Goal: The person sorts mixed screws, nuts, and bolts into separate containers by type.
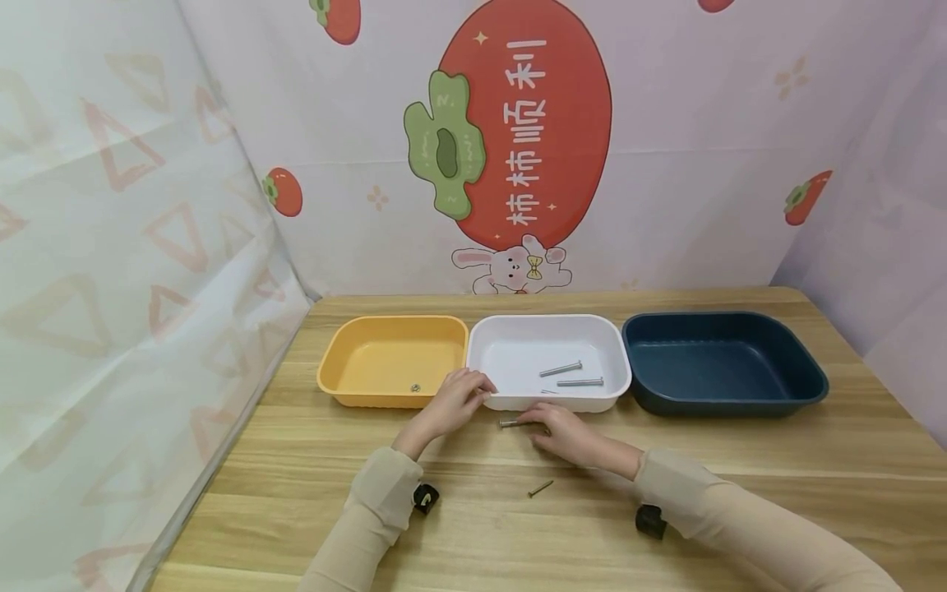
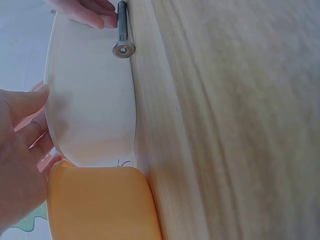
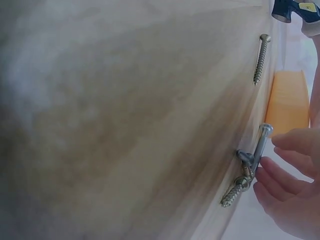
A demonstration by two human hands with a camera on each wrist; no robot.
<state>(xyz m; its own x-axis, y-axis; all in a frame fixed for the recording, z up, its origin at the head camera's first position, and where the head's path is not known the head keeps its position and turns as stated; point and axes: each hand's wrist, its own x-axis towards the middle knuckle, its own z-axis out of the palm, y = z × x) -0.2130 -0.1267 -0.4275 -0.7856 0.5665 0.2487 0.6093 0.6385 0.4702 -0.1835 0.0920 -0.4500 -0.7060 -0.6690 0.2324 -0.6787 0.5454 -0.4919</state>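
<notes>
My left hand is at the front left corner of the white tray, its thumb at the rim and its other fingertips hidden behind the wall. In front of that tray, my right hand is beside a long silver bolt, thumb and fingers apart. This bolt lies close to the fingertips; whether they touch cannot be told. By it, in the right wrist view, are a small metal fitting and a coarse-threaded screw. A separate brassy screw lies nearer on the table.
Two bolts and some thin pieces lie inside the white tray. The yellow tray at left holds a small nut. A dark blue tray stands at right. All three stand side by side on the wooden table.
</notes>
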